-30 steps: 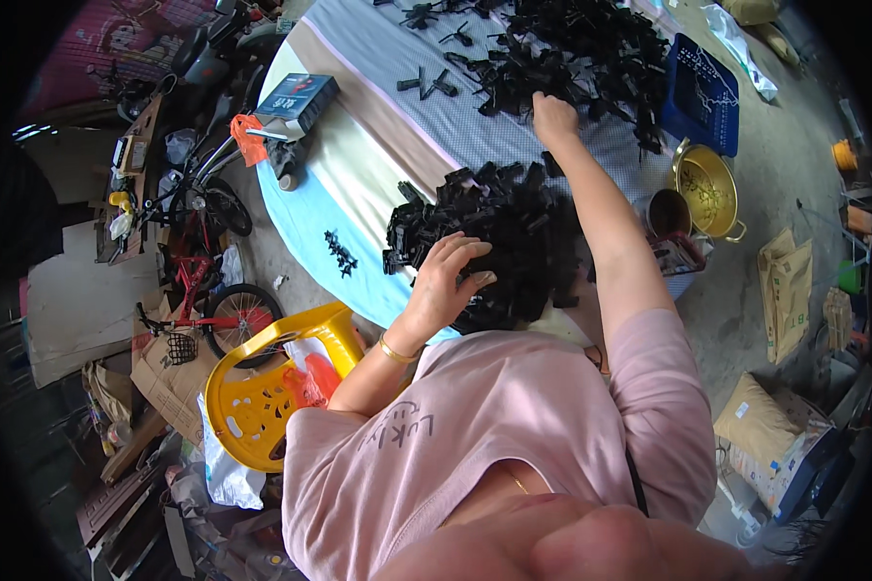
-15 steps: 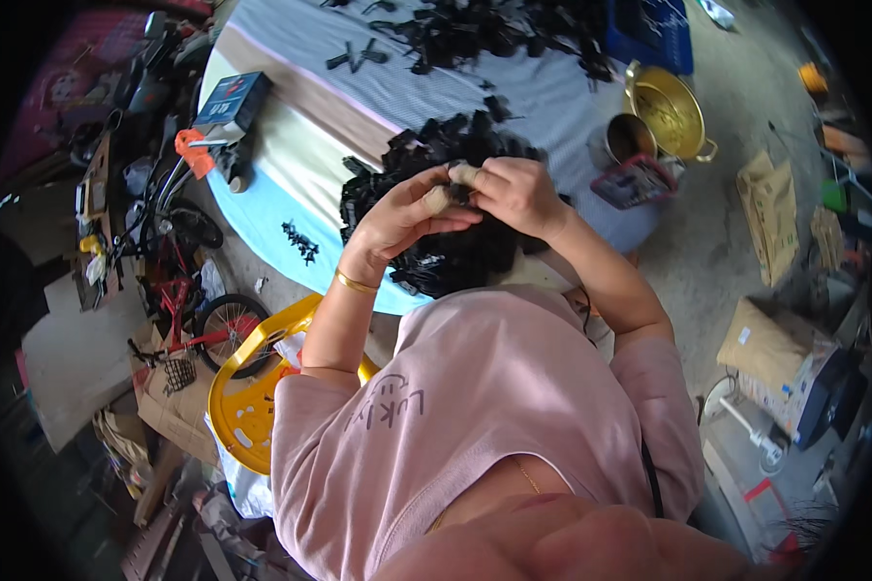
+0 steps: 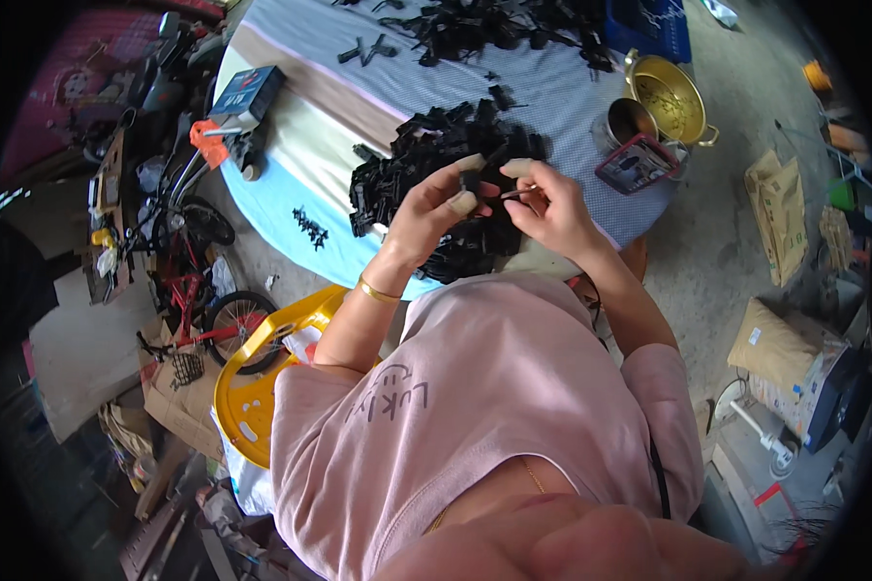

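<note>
My left hand (image 3: 434, 211), a gold bangle at its wrist, pinches a small black plastic part (image 3: 470, 181) between thumb and fingers. Just to the right, my right hand (image 3: 554, 205) has its thumb and index finger closed on a thin, small piece (image 3: 515, 194), too fine to make out. A gap separates the fingertips of the two hands. Beige coverings wrap several fingertips. Both hands hover above a heap of black plastic parts (image 3: 383, 189) at the near side of the table, and they hide some of it.
Striped cloth (image 3: 305, 82) covers the round table. A second black heap (image 3: 475, 27), a blue basket (image 3: 644, 29), a gold pot (image 3: 698, 107), a metal cup (image 3: 615, 126) and a phone (image 3: 637, 165) lie beyond. Left are a box (image 3: 249, 95) and small black pieces (image 3: 310, 228); a yellow chair (image 3: 237, 397) stands nearby.
My hands were together at the fingertips; now they are apart, the right drawn off to the right. The whole view has shifted slightly.
</note>
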Motion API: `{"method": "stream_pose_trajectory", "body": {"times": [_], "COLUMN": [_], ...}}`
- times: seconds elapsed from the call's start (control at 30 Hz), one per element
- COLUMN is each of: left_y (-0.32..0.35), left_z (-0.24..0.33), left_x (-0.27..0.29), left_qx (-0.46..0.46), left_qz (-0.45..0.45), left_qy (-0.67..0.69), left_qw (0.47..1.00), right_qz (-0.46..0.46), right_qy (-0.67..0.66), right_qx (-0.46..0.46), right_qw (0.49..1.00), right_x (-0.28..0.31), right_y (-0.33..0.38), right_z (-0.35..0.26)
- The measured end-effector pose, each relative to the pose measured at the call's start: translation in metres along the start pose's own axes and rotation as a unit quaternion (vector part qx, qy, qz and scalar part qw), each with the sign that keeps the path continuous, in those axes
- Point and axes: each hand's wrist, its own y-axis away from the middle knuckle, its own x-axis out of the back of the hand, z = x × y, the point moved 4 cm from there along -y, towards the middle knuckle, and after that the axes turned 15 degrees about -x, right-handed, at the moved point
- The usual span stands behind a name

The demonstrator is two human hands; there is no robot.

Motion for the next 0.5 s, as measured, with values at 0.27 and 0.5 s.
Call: {"method": "stream_pose_trajectory", "body": {"times": [0.27, 0.5], "left_y": [0.008, 0.022], "left_z": [0.009, 0.018], "left_x": [-0.016, -0.009], "left_qx": [-0.054, 0.025], "left_qz": [-0.024, -0.057], "left_qy": [-0.164, 0.118], "left_qw": [0.985, 0.991], "right_qz": [-0.103, -0.139], "right_qy": [-0.121, -0.168], "right_qx": [-0.091, -0.050], "right_qw": [0.983, 0.975], "right_x": [-0.026, -0.016], "right_y": [-0.010, -0.003], "right_z": [0.001, -0.008]}}
